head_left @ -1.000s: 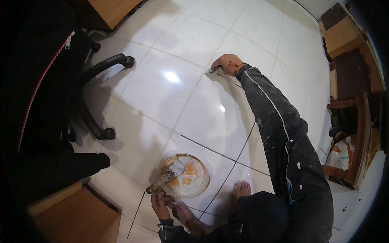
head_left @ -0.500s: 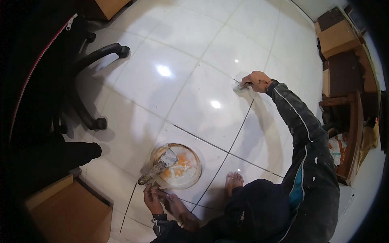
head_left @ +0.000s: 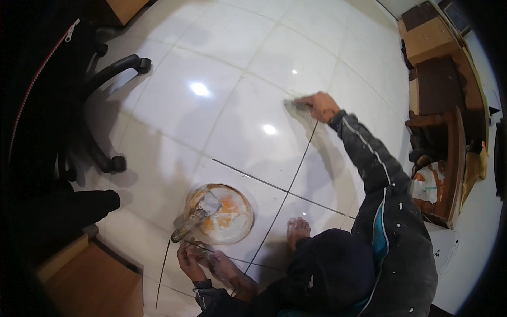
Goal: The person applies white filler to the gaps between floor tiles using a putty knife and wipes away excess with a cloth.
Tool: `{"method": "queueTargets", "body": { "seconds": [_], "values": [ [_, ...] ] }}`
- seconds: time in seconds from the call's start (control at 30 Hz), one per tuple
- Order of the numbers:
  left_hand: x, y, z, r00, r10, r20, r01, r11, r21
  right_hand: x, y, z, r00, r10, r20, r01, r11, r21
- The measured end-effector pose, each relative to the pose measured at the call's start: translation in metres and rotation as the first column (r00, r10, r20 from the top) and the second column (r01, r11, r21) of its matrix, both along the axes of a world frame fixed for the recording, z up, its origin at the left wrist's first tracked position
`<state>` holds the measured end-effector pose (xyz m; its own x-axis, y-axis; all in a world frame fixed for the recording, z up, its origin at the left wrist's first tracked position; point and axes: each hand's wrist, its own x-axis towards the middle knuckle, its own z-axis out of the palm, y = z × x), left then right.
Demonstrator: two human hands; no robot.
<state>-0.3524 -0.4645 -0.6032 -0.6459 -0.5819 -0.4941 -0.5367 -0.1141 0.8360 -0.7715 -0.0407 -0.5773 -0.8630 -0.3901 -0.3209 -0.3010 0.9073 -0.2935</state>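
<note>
My right hand reaches far out over the white tiled floor, closed on a small flat spreader whose edge meets a tile joint. From beneath it a dark joint line runs back toward my feet. My left hand hangs low beside my bare left foot, its fingers loosely bent and apart, with nothing visible in them. Just beyond it stands a shallow round tub with white paste and orange patches inside. A paste-smeared putty knife lies across the tub, its handle pointing toward my left hand.
On the left, a black office chair spreads its wheeled legs, near a wooden cabinet. Wooden furniture lines the right wall, with a white bag in it. My right foot rests on the tiles.
My right hand has slid the spreader left and slightly farther away along the joint. The whole view has shifted a little; my left hand stays beside the tub.
</note>
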Motion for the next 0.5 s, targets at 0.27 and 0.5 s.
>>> {"method": "queueTargets", "body": {
  "seconds": [0.27, 0.5],
  "values": [
    [-0.007, -0.007, -0.014, 0.983, -0.178, -0.052, 0.173, 0.98, -0.098, -0.069, 0.013, -0.038, 0.97, 0.243, 0.013, -0.239, 0.961, -0.139],
    [0.005, 0.001, -0.018, 1.0, 0.003, 0.012, -0.002, 0.997, -0.081, 0.027, 0.083, -0.036, 0.989, 0.147, 0.02, -0.148, 0.982, 0.113]
  ]
}}
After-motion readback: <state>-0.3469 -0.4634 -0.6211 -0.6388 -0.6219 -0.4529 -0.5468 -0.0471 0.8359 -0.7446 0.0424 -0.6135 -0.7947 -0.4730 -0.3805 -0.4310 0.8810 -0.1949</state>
